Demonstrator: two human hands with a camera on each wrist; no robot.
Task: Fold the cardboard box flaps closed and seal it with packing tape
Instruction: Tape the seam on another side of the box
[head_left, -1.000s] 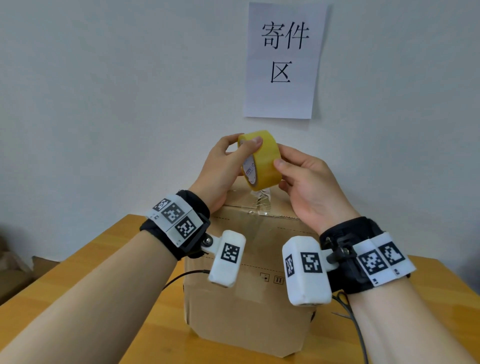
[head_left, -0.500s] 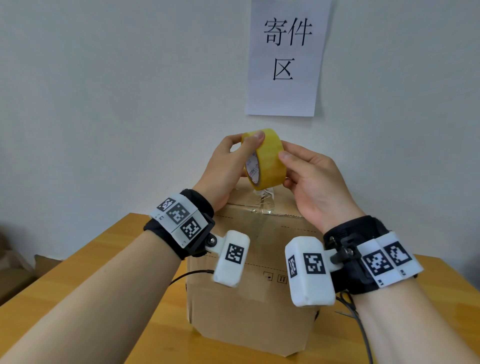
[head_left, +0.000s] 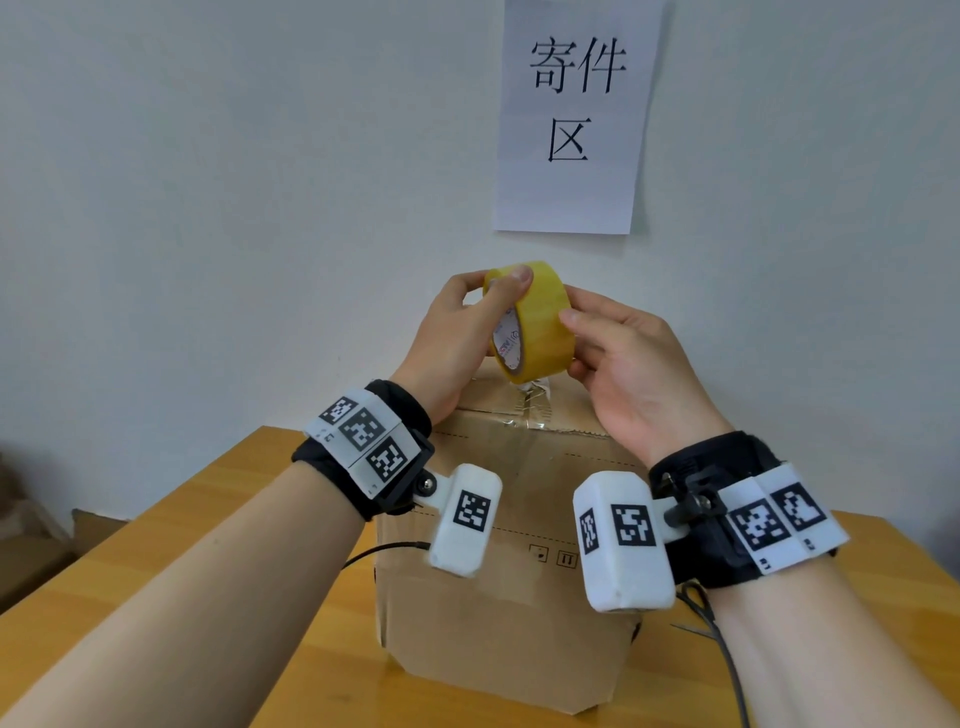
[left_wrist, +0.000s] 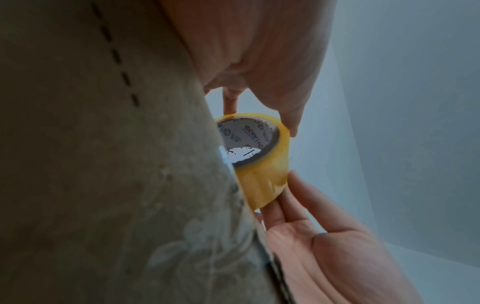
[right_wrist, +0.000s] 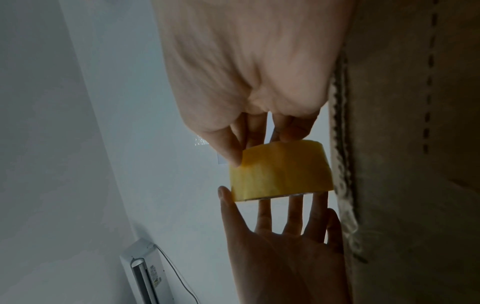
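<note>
A yellow tape roll (head_left: 537, 322) is held upright in the air just above the back of the brown cardboard box (head_left: 509, 587). My left hand (head_left: 462, 327) grips it from the left, thumb over the top rim. My right hand (head_left: 589, 345) pinches its outer face from the right. The left wrist view looks through the printed core of the tape roll (left_wrist: 262, 170), with the right hand's fingers (left_wrist: 301, 197) under it. In the right wrist view the tape roll (right_wrist: 280, 170) sits between both hands beside the box (right_wrist: 415, 164). Crinkled clear tape (head_left: 530, 410) lies on the box's top edge.
The box stands on a wooden table (head_left: 156, 597) against a white wall with a paper sign (head_left: 571, 114). Thin black cables (head_left: 384, 548) hang from my wrists. Brown cardboard (head_left: 21, 545) lies low at the far left. A white device (right_wrist: 145, 273) is mounted on the wall.
Little differs: both hands keep the roll above the box, and the right thumb has crept slightly along the roll's outer face.
</note>
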